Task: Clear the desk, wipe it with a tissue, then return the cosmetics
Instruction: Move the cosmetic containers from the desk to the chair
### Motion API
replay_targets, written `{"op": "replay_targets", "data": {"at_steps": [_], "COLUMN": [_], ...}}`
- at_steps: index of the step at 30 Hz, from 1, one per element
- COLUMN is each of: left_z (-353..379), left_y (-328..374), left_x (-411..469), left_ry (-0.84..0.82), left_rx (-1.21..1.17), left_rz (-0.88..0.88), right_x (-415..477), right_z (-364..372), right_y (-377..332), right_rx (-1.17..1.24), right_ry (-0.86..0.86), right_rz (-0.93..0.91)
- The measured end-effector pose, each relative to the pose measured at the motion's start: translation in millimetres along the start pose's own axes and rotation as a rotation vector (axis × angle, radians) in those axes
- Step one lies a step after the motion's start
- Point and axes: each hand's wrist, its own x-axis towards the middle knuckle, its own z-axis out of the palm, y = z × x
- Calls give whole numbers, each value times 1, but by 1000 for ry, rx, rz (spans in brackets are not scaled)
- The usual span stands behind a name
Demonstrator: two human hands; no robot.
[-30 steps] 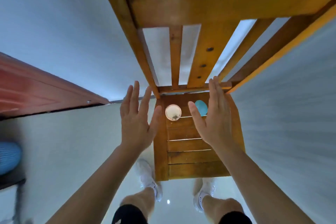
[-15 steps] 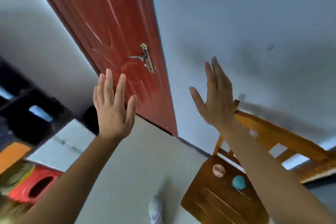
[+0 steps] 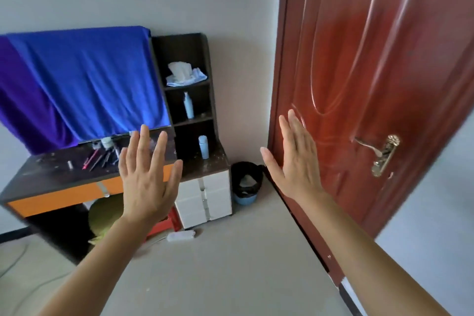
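Cosmetics [image 3: 100, 156] litter the table [image 3: 46, 170] at frame left, beyond the nearer left hand [image 3: 148, 179], spread and empty; the right hand [image 3: 295, 164] is likewise.

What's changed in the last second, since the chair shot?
The view swung left from the wooden chair, past the red door, to the desk; the chair and the two round items on it are out of view. Nothing was taken or let go. The left hand and right hand stay raised, open, empty.

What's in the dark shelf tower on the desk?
Top: tissue pack. Middle: pale blue bottle, upright. Bottom: second blue bottle, upright. The dark back corners can't be read.
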Motion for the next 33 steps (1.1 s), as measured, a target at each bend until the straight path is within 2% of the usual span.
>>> {"op": "replay_targets", "data": {"at_steps": [5,10,15,23,29,33], "left_z": [20,68,148,292,355,388], "left_y": [-86,-131,-156,-175,-203,-230], "left_x": [23,48,72,149,199,212], "left_ry": [-96,-169,-246,-437,-526,-581], "left_rx": [76,74,43,32,47,53], "left_rz": [-116,-173,-227,-315,-412,-407], "right_x": [45,63,93,179,232,244], "right_z": [112,188,259,372,449,501], "right_y": [-56,-60,-21,81,126,135], "right_rx": [127,168,183,211,192,186], "right_ry": [-127,-217,-298,-454,-587,-657], "right_rz": [-35,-40,-33,51,46,71]}}
